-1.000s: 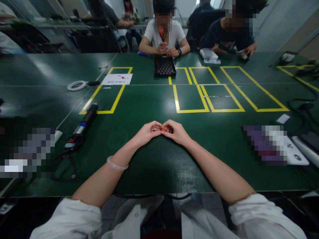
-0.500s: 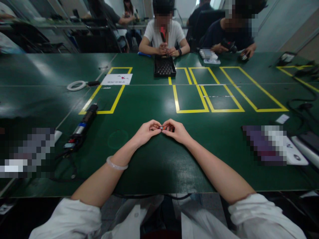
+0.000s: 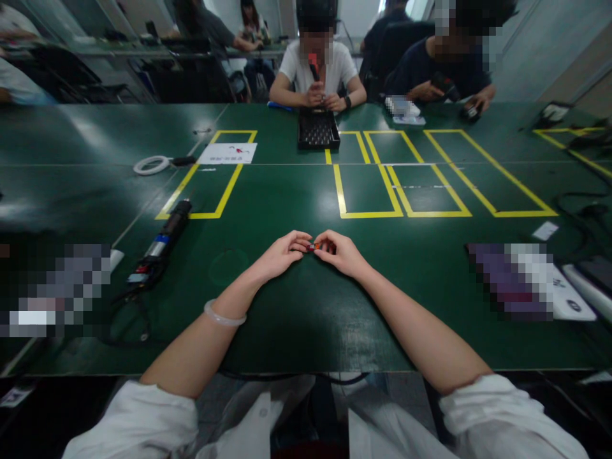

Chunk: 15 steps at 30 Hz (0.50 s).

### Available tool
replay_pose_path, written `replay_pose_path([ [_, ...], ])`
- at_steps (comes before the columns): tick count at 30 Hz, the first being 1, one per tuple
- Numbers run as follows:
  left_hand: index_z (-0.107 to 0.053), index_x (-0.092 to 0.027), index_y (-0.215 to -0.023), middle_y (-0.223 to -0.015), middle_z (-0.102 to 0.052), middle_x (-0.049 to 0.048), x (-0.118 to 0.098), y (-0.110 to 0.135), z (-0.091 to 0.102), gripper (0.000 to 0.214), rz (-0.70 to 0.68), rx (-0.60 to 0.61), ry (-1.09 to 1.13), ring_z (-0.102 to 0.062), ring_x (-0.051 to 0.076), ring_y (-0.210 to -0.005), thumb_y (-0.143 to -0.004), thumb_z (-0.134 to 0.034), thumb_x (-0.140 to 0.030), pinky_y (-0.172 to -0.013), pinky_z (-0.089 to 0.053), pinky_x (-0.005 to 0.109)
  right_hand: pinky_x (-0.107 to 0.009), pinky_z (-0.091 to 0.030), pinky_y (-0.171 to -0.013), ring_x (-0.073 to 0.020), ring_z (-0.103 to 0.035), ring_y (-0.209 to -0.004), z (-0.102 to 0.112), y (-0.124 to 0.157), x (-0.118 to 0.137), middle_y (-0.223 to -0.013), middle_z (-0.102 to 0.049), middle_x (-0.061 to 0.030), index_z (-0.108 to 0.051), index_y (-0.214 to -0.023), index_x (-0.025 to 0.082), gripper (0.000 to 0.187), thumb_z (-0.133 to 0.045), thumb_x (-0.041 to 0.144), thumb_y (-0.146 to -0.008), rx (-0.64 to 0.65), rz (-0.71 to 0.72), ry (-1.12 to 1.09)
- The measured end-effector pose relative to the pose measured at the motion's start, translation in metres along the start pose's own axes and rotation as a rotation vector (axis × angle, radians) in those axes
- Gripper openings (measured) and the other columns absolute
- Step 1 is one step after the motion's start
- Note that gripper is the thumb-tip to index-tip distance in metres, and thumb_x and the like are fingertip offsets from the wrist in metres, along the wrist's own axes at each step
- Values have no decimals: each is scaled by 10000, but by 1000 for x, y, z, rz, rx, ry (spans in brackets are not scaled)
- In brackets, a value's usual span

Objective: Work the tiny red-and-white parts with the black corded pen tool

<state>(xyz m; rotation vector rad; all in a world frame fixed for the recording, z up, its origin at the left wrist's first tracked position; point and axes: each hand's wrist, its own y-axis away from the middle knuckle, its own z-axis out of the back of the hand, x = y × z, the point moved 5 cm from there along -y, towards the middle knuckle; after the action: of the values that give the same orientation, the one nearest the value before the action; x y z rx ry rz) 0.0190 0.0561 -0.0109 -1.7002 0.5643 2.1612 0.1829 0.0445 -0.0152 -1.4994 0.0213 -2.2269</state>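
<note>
My left hand (image 3: pixel 283 254) and my right hand (image 3: pixel 340 252) meet at the middle of the green table (image 3: pixel 296 312), fingers curled. Between their fingertips they pinch a small red-orange part (image 3: pixel 314 247), most of it hidden by the fingers. A pale bangle (image 3: pixel 224 314) rings my left wrist. Both forearms rest on the table near its front edge.
A black cylindrical tool with a cable (image 3: pixel 162 243) lies to the left. Yellow tape rectangles (image 3: pixel 396 185) mark the table beyond my hands. A black tray (image 3: pixel 317 129) and a white sheet (image 3: pixel 228 153) sit farther back. Two people sit opposite, handling small items. Papers and cables lie right.
My hands have stayed together on the small part, with only slight finger shifts. The view has tilted a little.
</note>
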Motion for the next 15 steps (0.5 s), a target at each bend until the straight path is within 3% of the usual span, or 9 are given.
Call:
replay_pose_path([
  [5, -528, -142, -1228, -1191, -627, 133, -3, 5, 9, 468, 39, -2, -155, -614, 223, -1075, -772, -580, -233, -1011, -461, 445, -227, -399, -596, -93, -489, -611, 0, 0, 1, -759, -577, 17, -608, -940, 173, 142, -634, 247, -821, -4, -2, 16],
  [10, -535, -183, -1283, -1307, -590, 115, -18, 34, 26, 483, 11, -2, -500, -592, 235, -1161, -871, -532, -435, -1045, -449, 414, -226, -399, -597, -91, -486, -608, -1, -1, 0, -754, -571, 16, -615, -941, 164, 151, -638, 250, -818, 4, -14, 15],
  [13, -528, -200, -1308, -1336, -571, 96, -19, 60, 53, 505, 23, -83, -739, -551, 245, -1225, -900, -469, -492, -1075, -423, 404, -222, -396, -595, -88, -482, -605, -1, -1, -1, -748, -569, 19, -618, -942, 162, 149, -638, 242, -817, 11, -17, 13],
  [15, -520, -190, -1322, -1346, -559, 102, -14, 80, 81, 531, 58, -175, -898, -529, 260, -1247, -909, -432, -513, -1079, -413, 409, -220, -394, -593, -86, -481, -602, -2, -1, -1, -744, -568, 20, -620, -942, 160, 147, -638, 234, -816, 13, -13, 13],
])
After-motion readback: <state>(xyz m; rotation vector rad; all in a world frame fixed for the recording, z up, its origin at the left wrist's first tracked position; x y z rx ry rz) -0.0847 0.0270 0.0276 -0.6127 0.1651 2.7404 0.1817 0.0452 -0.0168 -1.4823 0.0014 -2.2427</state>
